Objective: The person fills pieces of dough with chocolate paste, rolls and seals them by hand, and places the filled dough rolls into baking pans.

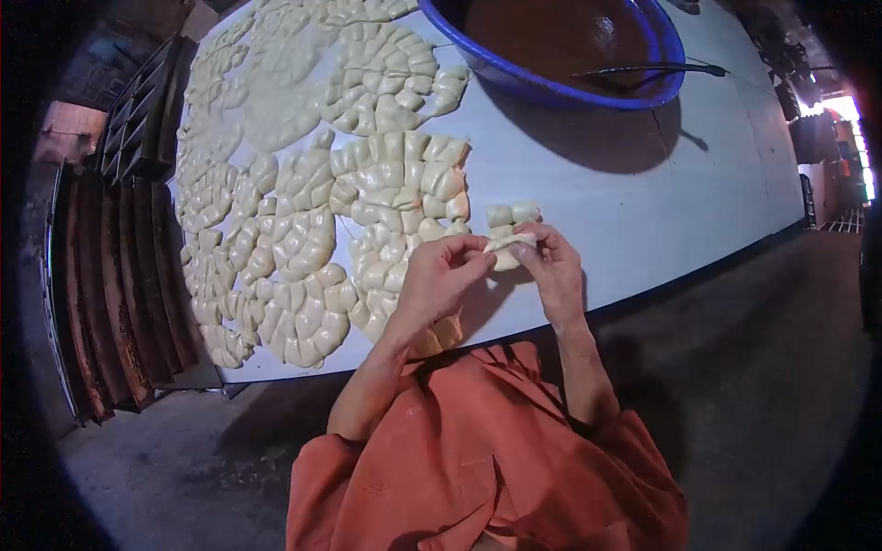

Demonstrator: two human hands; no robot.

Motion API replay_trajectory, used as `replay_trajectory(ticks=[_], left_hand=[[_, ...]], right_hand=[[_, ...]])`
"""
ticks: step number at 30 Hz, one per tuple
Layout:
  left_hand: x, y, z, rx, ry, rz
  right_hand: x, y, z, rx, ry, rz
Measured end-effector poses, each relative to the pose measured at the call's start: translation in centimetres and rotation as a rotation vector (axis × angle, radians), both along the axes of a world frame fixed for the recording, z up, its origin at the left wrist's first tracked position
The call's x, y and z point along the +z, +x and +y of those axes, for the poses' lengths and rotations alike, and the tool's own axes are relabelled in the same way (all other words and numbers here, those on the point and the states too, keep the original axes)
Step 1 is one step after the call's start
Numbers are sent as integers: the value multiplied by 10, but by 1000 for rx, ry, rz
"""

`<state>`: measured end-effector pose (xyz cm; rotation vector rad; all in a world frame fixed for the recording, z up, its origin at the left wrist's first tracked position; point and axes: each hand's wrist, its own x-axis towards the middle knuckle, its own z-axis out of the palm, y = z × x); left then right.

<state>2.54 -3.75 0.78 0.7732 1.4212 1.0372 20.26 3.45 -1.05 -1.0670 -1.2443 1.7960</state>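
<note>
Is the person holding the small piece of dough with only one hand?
No, the left hand and the right hand both pinch the piece of dough.

The dough pieces [395,170] are smooth, soft-looking and glossy. The counter [588,220] has a smooth, pale surface with a faint sheen. The blue basin [496,73] looks like shiny plastic, and the brown liquid [551,37] in it is glossy. The trays [115,285] look like dark metal, rough and rusty along their edges. The orange clothing [459,450] is matt, creased cloth. The grey floor [744,395] is matt.
</note>
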Motion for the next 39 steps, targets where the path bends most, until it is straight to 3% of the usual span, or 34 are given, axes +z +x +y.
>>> replay_trajectory(ticks=[1,3,5,7,8,9,11,12,14,15,17,19,21,22,23,25,26,28,31,32,37,39], left_hand=[[-3,4,1,-2,4,1],[-1,19,6,264,232,-57],[9,26,20,309,435,121],[16,37,32,246,665,153],[20,50,37,231,642,141],[10,47,42,144,837,344],[3,63,54,311,940,96],[-1,61,56,304,957,95],[-10,62,59,183,823,327],[-13,65,62,183,841,324],[-20,70,67,218,602,-156],[-19,64,64,193,579,-191],[-4,51,59,264,429,-342],[2,40,58,233,424,-261],[7,30,55,236,431,-258],[14,15,52,169,276,-96],[16,13,50,214,222,-108],[11,6,43,184,214,-77],[14,-1,34,163,164,-40],[11,-2,31,163,149,-24],[10,-2,33,153,159,23],[9,2,37,182,211,-32]], right_hand=[[3,-1,2,-2,4,1],[8,-7,4,-28,14,170],[18,-12,4,-52,-30,181],[25,-17,2,-45,-64,307],[39,-19,1,-48,-203,468],[49,-19,2,-41,-195,468],[64,-20,7,-59,-319,550],[68,-22,12,-36,-286,559],[72,-14,34,78,-334,586],[75,-12,45,191,-397,606],[88,-23,72,109,-158,522],[108,-34,116,37,105,415],[121,-38,172,73,323,132],[121,-42,197,119,426,-102],[119,-48,220,122,433,-99],[109,-59,254,433,585,-694],[102,-64,263,435,592,-692],[88,-73,273,730,725,-1091],[83,-72,280,855,738,-1055],[85,-72,282,778,712,-969],[81,-70,282,886,775,-1056],[93,-65,280,650,365,-683]])
